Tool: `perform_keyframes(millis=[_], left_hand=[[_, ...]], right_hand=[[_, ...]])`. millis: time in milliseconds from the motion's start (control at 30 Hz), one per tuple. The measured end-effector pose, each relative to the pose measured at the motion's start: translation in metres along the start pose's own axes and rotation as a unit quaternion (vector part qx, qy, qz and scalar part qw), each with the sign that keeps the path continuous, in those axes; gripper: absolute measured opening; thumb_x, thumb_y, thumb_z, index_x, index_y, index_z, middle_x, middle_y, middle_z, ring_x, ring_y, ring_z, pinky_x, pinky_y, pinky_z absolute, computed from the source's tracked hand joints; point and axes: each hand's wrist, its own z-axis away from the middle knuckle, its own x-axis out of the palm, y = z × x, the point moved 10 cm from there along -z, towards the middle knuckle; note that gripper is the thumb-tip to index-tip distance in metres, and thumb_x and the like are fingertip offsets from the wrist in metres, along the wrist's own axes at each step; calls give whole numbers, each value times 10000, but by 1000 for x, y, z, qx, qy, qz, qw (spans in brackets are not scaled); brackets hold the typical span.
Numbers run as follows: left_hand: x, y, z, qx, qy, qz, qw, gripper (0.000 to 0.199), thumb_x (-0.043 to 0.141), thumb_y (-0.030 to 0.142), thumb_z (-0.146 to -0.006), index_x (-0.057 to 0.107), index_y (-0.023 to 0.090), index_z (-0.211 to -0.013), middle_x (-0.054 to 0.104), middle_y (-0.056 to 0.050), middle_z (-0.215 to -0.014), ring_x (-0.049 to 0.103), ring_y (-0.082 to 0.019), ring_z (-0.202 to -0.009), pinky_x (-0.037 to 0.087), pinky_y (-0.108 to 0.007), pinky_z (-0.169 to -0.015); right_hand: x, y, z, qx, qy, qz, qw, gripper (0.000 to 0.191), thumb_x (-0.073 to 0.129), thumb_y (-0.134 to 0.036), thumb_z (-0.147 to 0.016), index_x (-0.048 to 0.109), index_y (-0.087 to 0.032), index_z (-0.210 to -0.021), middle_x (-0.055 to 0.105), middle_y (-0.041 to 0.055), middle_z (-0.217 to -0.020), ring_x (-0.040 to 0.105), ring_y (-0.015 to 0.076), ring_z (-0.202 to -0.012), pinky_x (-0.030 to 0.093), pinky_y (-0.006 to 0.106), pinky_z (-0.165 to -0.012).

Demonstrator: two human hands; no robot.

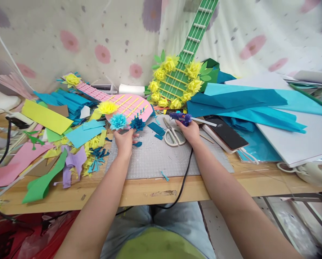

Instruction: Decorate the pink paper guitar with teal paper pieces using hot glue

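Note:
My right hand (pixel 188 130) is wrapped round a purple glue gun (pixel 180 117) with a white glue stick in its back, over the grey cutting mat (pixel 150 162). My left hand (pixel 125 141) is at the lower edge of a pink paper guitar (pixel 136 104), just below a light blue paper flower (pixel 118 122) and a dark blue one (pixel 137 123); its fingers are bent, and what they hold, if anything, is hidden. White-handled scissors (pixel 174 136) lie on the mat beside the glue gun, near dark blue paper strips (pixel 156 128).
A green paper guitar (pixel 190 54) with yellow flowers leans at the back. Coloured paper scraps (pixel 50 115) crowd the left. A phone (pixel 227 133) and blue paper sheets (pixel 244 102) lie right. A black cord (pixel 187 169) crosses the table's front edge.

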Motion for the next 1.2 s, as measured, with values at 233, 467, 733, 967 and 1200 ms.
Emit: perform_keyframes(millis=[233,467,733,967,1200], left_hand=[[4,1,10,-34,-28,18,999,404,609,221,-717,437,144,-1075,677,-93,-849,661,-145,-553,415,-160,-362],[0,5,8,-16,-11,50,999,431,610,188,-669,449,141,-1066,678,-108,-912,676,-163,-589,419,-163,-361],[4,1,11,-45,-24,65,997,413,592,213,-701,447,145,-1082,684,-139,-992,674,-145,-590,423,-164,-394],[6,1,14,-51,-24,61,997,400,548,166,-695,440,146,-1081,676,-130,-979,659,-132,-566,423,-175,-397],[4,3,14,-44,-23,71,996,438,583,177,-666,440,149,-1079,668,-89,-919,658,-133,-579,429,-176,-403]], right_hand=[[1,2,0,2,-6,-16,1000,495,607,-582,-689,703,-140,-890,714,129,-881,648,297,-907,471,391,-809],[0,-1,1,11,-7,-8,1000,485,617,-565,-691,702,-137,-903,713,129,-885,649,293,-909,468,381,-809],[-3,-2,2,9,-2,5,1000,488,609,-576,-689,706,-142,-889,714,128,-862,651,301,-890,473,395,-797],[-2,-1,2,10,-1,1,1000,505,611,-584,-681,709,-136,-895,714,135,-864,649,306,-884,471,398,-794],[-1,-2,2,10,-6,3,1000,517,611,-578,-691,706,-121,-913,711,152,-885,646,309,-905,466,389,-799]])
